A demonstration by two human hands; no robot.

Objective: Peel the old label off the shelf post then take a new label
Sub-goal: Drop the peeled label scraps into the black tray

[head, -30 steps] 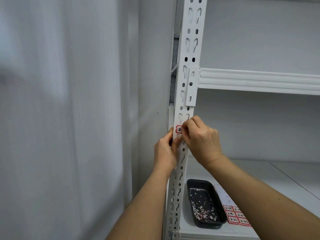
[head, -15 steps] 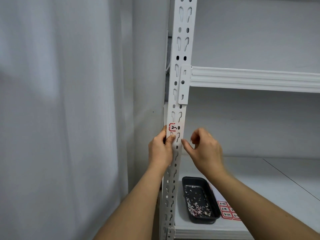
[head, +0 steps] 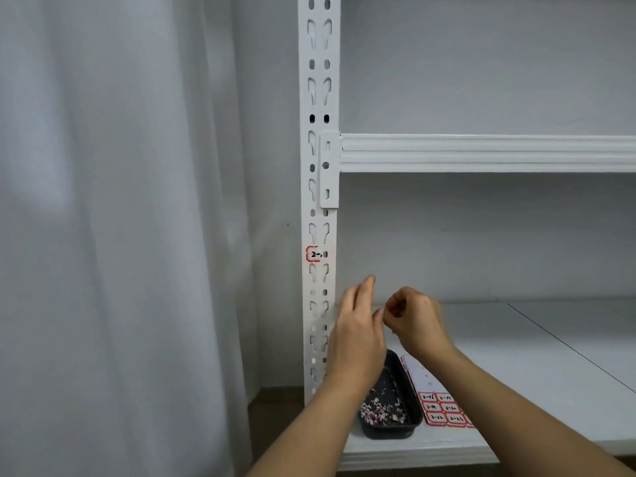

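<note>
Old label (head: pixel 316 254) remnant stuck on shelf post (head: pixel 319 187), at 11 o'clock above left hand (head: pixel 358 335), nearer one, fingers straight; right hand (head: pixel 414 321) fingers curled, pinch contents unclear.

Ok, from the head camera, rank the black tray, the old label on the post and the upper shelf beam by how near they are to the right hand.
1. Black tray: just below the right hand, on the lower shelf.
2. Old label: up and to the left, on the shelf post.
3. Upper shelf beam: well above the hand, farthest.
</note>
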